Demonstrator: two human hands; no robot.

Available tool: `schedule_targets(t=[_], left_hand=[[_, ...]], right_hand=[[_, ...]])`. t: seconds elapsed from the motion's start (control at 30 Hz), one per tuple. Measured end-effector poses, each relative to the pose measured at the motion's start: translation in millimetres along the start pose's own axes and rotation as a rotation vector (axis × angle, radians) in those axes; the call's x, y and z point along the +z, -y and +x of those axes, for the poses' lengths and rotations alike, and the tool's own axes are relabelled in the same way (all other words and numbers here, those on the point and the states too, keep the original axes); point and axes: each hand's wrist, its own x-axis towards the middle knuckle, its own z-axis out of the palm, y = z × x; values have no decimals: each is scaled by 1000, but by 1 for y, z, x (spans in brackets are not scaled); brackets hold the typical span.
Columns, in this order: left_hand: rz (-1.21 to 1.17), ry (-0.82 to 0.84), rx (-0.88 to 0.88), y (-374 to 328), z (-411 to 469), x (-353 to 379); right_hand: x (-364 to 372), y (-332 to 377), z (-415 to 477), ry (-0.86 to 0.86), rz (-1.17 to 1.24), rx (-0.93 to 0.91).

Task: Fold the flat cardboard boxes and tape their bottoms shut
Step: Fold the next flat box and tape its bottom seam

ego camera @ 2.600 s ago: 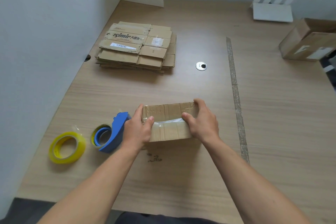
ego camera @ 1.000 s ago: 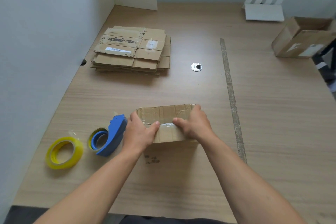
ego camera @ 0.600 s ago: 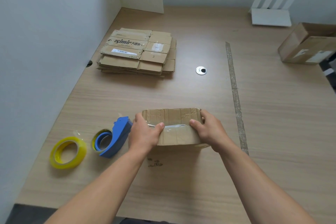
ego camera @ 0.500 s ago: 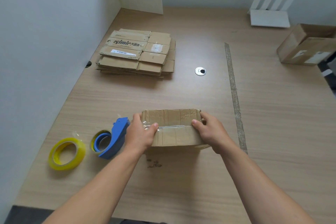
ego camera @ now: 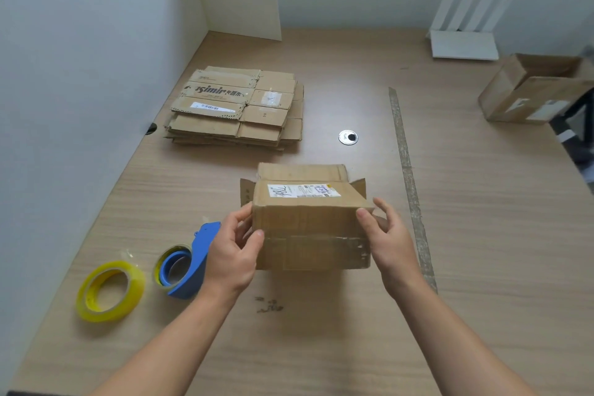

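A folded cardboard box (ego camera: pixel 308 228) sits between my hands at the middle of the wooden table (ego camera: pixel 482 235). It is turned so that a face with a white shipping label points up and its open flaps stick out at the far end. My left hand (ego camera: pixel 231 254) grips its left edge, thumb on the near face. My right hand (ego camera: pixel 389 241) pinches the right edge at the corner. A stack of flat cardboard boxes (ego camera: pixel 238 106) lies at the back left. A blue tape dispenser (ego camera: pixel 196 260) stands just left of my left hand.
A yellow tape roll (ego camera: pixel 109 289) lies near the left wall. Another open cardboard box (ego camera: pixel 533 90) stands at the far right edge. A white router (ego camera: pixel 463 42) is at the back. A strip of old tape (ego camera: pixel 408 170) and a metal grommet (ego camera: pixel 348 137) mark the tabletop.
Both hands stopped pressing the tape on the bottom seam and turned the box over away from me. The labelled face and the open flaps now show, and the box is slightly farther away.
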Motion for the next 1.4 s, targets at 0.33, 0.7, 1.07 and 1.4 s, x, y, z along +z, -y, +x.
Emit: schedule_targets(t=[0.33,0.7,1.07,1.4], left_hand=[[207,-20,-177,4,1,7],[-1,-26,-322,15,9,-2],[261,-145,-328,15,14,4],[277,121,-310,29,10,-8]], right_hand=[[8,-18,-11,91,-75,7],[11,-22,8,101,30,194],[24,-38,7,-1,-31,299],[6,-46,-3,223,138,178]])
